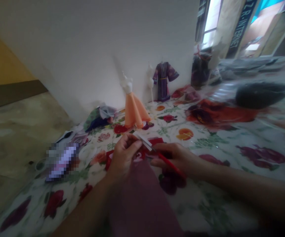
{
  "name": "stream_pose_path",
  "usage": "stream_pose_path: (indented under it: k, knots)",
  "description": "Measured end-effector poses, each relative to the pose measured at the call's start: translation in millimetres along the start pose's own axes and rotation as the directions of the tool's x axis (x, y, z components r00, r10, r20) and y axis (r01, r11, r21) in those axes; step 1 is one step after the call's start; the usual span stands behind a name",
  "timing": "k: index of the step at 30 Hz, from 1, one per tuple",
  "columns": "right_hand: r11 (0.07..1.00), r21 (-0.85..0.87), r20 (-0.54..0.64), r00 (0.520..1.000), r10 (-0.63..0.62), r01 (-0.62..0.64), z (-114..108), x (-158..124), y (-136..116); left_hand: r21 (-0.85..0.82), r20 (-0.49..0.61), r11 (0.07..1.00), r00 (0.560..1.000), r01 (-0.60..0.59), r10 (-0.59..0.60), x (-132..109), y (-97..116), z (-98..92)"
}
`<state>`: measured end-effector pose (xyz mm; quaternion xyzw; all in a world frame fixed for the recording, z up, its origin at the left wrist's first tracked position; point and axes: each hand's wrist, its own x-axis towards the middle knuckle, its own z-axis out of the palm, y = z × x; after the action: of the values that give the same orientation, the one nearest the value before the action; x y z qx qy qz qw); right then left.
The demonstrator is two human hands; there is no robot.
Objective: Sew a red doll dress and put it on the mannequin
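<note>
The left hand [124,152] is pinching the mauve cloth [142,194] near its upper end, and this cloth is hanging down toward the person. The right hand [178,157] is gripping the red-handled scissors [166,160], whose blades are lying just beside the left fingertips; the fingers are hiding the exact contact. Something red [157,141] is showing behind the blades. Beyond the hands, a small white figure with an orange skirt [134,112] is standing on the fruit-patterned surface [154,130], standing in the way of part of the wall [83,49]. A purple robe [163,80] is standing farther back, beside a bare white form [150,77]. Dark cloths [96,120] are lying at left, and orange-red cloth [221,115] is spreading at right.
</note>
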<state>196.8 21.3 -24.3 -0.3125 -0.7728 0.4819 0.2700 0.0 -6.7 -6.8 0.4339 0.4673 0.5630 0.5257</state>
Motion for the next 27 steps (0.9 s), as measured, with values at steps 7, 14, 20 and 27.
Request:
stream_pose_path:
  k: [7, 14, 20, 27]
  knots:
    - [1.0, -0.002, 0.016, 1.0, -0.011, 0.011, -2.3, 0.6, -1.3, -0.165, -0.01, 0.986, 1.0, 0.005, -0.007, 0.3, 7.2, 4.9]
    - [0.999, -0.032, 0.016, 1.0, -0.003, 0.003, -1.1, 0.5, -4.1, -0.034, -0.027, 0.993, 0.993, -0.115, 0.114, -1.2, 8.2, 0.0]
    - [0.999, 0.033, -0.004, 1.0, -0.006, 0.006, -0.7, 0.5, -2.1, 0.146, -0.029, 0.97, 0.979, -0.194, 0.2, -1.9, 8.7, -2.6]
    - [0.999, -0.047, 0.0, 1.0, -0.014, 0.014, -1.1, 1.3, -0.3, 0.106, -0.038, 0.974, 0.978, -0.201, 0.206, 0.6, 6.8, -2.6]
